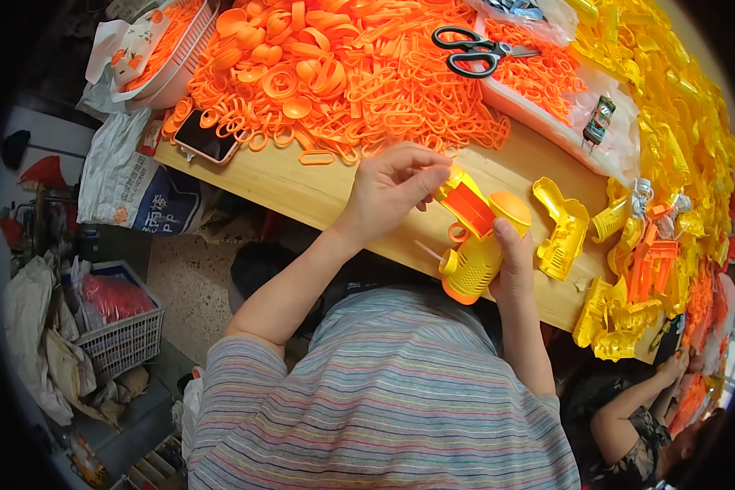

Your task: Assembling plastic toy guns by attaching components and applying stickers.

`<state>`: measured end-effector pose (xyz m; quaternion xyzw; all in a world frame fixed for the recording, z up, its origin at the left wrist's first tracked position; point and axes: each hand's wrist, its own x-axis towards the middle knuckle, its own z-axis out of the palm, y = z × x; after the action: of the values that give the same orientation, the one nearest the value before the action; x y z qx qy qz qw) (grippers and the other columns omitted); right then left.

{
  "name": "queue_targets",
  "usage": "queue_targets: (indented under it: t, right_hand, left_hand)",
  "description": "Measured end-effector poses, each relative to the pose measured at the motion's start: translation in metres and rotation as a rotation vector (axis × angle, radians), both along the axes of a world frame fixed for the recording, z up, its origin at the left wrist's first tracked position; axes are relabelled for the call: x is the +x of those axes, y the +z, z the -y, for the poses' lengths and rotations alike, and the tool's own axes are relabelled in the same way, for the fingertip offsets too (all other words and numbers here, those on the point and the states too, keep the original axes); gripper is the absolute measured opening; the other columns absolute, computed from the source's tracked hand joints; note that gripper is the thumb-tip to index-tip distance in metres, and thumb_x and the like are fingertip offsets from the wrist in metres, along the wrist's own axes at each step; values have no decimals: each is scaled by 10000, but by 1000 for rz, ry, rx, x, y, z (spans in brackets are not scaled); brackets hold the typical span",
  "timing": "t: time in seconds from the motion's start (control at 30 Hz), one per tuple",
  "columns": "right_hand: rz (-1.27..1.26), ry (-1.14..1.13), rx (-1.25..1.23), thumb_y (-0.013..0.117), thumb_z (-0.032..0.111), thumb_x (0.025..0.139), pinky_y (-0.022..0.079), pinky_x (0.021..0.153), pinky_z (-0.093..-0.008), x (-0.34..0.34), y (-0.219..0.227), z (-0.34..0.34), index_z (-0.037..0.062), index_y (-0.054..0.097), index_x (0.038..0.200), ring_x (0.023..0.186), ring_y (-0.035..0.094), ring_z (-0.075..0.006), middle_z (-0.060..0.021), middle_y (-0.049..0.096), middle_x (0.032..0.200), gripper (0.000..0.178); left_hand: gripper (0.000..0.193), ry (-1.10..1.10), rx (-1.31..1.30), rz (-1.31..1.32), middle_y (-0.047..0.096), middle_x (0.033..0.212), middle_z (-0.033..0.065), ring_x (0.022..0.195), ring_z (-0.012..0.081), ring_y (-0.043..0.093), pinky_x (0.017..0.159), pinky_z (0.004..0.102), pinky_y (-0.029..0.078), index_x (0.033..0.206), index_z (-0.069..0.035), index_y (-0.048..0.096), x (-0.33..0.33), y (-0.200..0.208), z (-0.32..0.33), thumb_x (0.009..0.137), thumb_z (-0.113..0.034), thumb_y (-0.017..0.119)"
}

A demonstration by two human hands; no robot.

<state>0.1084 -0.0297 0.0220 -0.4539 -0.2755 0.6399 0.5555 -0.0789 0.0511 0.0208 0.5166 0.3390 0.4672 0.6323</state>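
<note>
My right hand (513, 260) is wrapped round a yellow and orange plastic toy (472, 265), holding it tilted over the table's near edge. The toy has a slotted yellow body, an orange panel and a round orange cap; a thin pale stick juts from its left side. At the toy's upper end is my left hand (396, 184), thumb and fingers pinched together. Whatever is between them is too small or hidden to make out. An orange ring (459, 233) shows beside the toy. Right of my right hand lies a yellow half shell (565, 233).
Orange loops and discs (335, 73) are heaped at the back of the wooden table (302, 184). Black scissors (474, 53) rest near a white tray (539, 131). A phone (207, 137) lies left. Yellow shells (670, 114) pile up right, with another person's arm (629, 416) below.
</note>
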Motion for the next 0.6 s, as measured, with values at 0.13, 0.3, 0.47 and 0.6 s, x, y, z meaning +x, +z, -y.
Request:
queue_targets:
  t: [0.13,0.3,0.47,0.6]
  right_hand:
    - [29,66,-12,721,250,805,556,780,-355,4,-14,9,7,488,1200,894,650,-203,-114,617,1046,519]
    - [-69,114,-71,727,272,785,551,789,-362,1,-14,8,9,485,1206,901,637,-204,-107,606,1049,552]
    - [-114,198,-183,701,320,794,573,758,-400,4,-7,13,19,461,1232,884,660,-254,-149,614,1056,583]
    - [-150,254,-236,699,295,800,569,766,-395,8,-12,1,19,454,1231,891,657,-249,-144,605,1054,567]
  left_hand:
    - [279,134,-42,-94,559,687,8,538,47,479,492,202,374,788,-18,624,5,-5,-6,976,-216,561]
    - [376,-261,-136,-58,509,692,9,684,74,457,651,240,382,725,-40,530,12,0,-8,1006,-259,411]
    - [353,-316,-34,-147,480,695,7,676,85,434,650,237,374,728,-43,513,6,12,3,996,-260,437]
    - [356,-226,51,-130,462,685,6,673,89,418,638,243,369,725,-43,495,6,0,-1,1000,-261,435]
